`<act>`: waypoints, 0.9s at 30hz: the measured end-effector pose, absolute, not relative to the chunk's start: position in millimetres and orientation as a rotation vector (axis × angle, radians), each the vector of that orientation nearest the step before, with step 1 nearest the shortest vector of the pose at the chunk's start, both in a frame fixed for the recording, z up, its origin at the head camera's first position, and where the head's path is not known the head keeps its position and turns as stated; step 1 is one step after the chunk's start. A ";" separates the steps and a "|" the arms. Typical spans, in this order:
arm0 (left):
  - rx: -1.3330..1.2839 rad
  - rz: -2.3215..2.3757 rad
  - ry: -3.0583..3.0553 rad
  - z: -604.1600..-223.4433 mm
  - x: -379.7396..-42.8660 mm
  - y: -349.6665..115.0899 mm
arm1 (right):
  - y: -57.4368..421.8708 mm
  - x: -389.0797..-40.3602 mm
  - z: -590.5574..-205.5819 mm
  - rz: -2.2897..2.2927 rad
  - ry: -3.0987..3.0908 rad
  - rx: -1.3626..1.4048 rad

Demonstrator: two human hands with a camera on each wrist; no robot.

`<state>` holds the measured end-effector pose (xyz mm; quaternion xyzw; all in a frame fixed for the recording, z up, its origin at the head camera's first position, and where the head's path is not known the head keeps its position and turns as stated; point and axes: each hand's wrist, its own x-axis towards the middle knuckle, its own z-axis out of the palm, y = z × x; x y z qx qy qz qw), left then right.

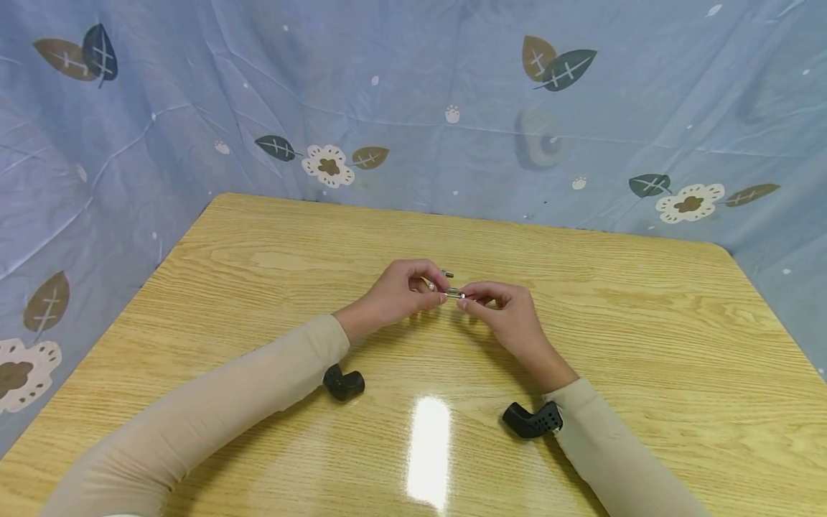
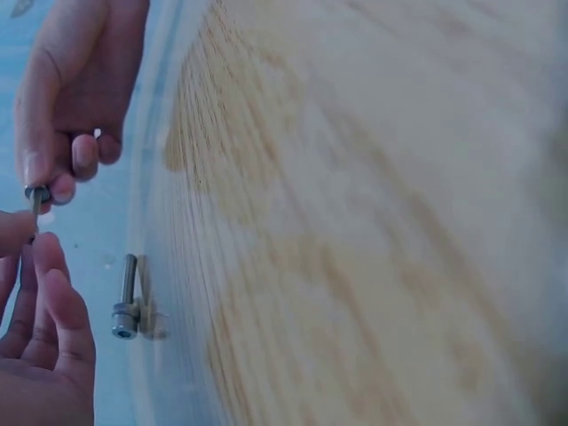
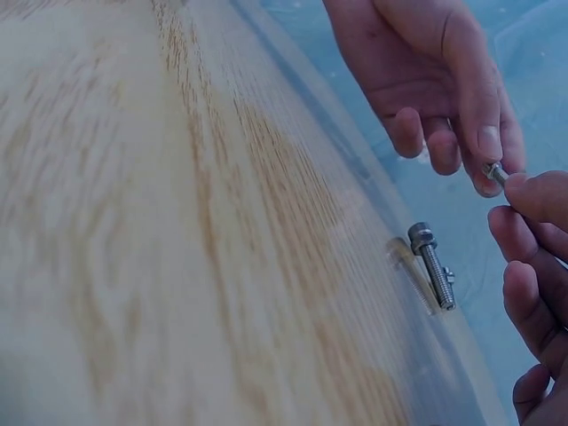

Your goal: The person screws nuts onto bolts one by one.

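Note:
Fingertips of my left hand [image 1: 413,291] and right hand [image 1: 504,309] pinch a thin metal bolt [image 1: 455,295] from opposite ends, just above the table. A wider collar or head [image 2: 37,191] shows at the right fingertips in the left wrist view. At the left fingertips, the right wrist view shows a small nut-like end [image 3: 493,169]. Most of the shank is hidden by fingers. Behind the hands lies a socket-head bolt [image 3: 430,262] with a ring beneath its head; the head view shows only its end [image 1: 449,273]. A small metal piece [image 3: 450,275] sits behind it, partly hidden.
The wood-grain table [image 1: 258,287] is glossy, with a bright light reflection near its front. A blue patterned curtain [image 1: 413,93] hangs behind and beside it. Black wrist mounts [image 1: 344,384] sit at both cuffs.

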<state>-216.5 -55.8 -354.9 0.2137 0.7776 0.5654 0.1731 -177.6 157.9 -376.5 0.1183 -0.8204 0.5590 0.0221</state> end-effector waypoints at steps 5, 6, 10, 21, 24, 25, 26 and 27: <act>0.577 1.577 2.211 -354.2 -216.1 -55.2 | 158.7 -177.2 -377.2 1.731 -2.532 0.369; 0.571 1.571 2.215 -353.9 -215.8 -55.2 | 158.8 -177.2 -377.4 1.726 -2.531 0.368; 0.563 1.568 2.215 -353.8 -215.6 -55.1 | 159.1 -177.3 -377.8 1.718 -2.532 0.364; 0.570 1.579 2.226 -352.2 -214.8 -54.9 | 159.3 -178.1 -377.1 1.720 -2.534 0.375; 0.592 1.588 2.237 -352.3 -215.2 -55.0 | 158.8 -178.1 -376.7 1.726 -2.530 0.369; 0.600 1.589 2.241 -352.3 -215.4 -55.0 | 158.7 -178.0 -376.4 1.729 -2.528 0.367; 0.607 1.591 2.246 -352.3 -215.5 -55.1 | 158.5 -178.0 -376.2 1.732 -2.527 0.366; 0.613 1.592 2.250 -352.3 -215.7 -55.0 | 158.4 -178.0 -376.1 1.734 -2.527 0.366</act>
